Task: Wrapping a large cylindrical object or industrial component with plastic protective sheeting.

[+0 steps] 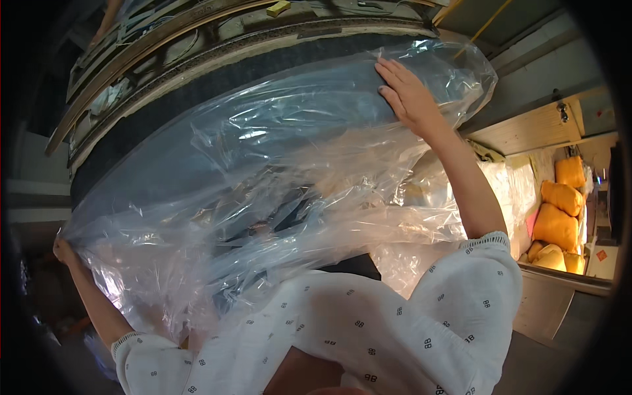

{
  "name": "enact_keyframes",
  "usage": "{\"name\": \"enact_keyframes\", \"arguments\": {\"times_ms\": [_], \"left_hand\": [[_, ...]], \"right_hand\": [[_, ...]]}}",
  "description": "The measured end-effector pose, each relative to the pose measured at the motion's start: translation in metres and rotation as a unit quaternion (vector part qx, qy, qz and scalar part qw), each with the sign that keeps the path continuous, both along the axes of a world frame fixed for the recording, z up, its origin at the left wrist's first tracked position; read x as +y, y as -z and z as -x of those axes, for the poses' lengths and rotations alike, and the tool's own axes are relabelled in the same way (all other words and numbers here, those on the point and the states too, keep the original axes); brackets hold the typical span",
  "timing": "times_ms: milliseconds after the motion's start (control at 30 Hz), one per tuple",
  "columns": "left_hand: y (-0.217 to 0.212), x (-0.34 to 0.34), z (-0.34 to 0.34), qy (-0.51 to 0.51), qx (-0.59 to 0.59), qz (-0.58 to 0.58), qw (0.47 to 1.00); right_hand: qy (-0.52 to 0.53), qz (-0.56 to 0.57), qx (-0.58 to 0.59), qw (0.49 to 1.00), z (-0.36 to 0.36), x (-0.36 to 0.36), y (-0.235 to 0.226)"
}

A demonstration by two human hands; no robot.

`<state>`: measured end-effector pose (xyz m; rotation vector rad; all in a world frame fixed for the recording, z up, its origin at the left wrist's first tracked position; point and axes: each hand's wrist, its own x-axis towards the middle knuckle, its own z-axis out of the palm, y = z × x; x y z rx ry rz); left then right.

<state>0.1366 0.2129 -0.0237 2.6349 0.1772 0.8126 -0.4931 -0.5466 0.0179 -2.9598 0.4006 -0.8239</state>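
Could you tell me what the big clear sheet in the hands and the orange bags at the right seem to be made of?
The clear sheet looks like thin glossy plastic film: transparent, crinkled, with bright glints. The orange bags seem soft, matte and stuffed, perhaps cloth or woven plastic; too small to tell.

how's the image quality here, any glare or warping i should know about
Head view: fisheye bends the wooden edges near the rim, corners go black; the clear plastic sheet throws bright glare streaks; the left hand sits in dim shadow, the right hand is well lit.

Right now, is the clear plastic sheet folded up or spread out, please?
Spread out: the plastic sheet stretches, wrinkled, between the left hand and right hand.
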Motion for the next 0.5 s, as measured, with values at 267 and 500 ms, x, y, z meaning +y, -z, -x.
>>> {"name": "enact_keyframes", "arguments": {"times_ms": [267, 500], "left_hand": [[-0.102, 0.154, 0.034, 0.258, 0.255, 0.515, 0.777], [-0.094, 0.142, 0.107, 0.235, 0.188, 0.476, 0.827]], "right_hand": [[0.071, -0.052, -0.016, 0.996, -0.016, -0.023, -0.008], [-0.061, -0.3, 0.075, 0.949, -0.033, -0.102, -0.008]]}}
